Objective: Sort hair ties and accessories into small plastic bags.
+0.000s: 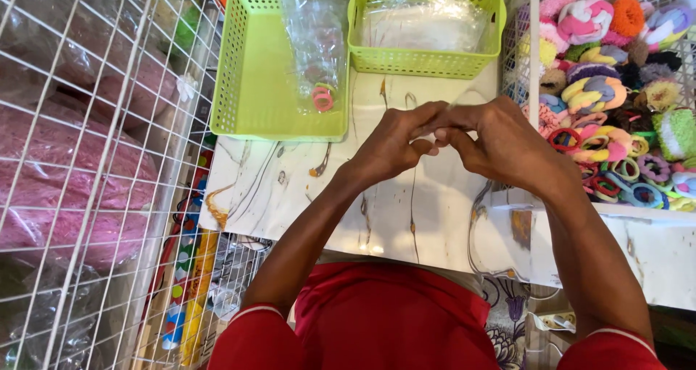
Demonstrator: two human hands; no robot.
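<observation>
My left hand and my right hand meet over the middle of a white marbled tabletop. Their fingertips pinch a small clear plastic bag between them; it is thin and hard to make out. To the upper left lies a flat green tray with a pile of clear bags and a pink hair tie. Just beyond my hands stands a green basket that contains more clear plastic bags.
A white wire bin at the right is heaped with colourful hair ties and scrunchies. A white wire rack at the left holds bagged pink bundles. The table's near edge runs in front of my red shirt.
</observation>
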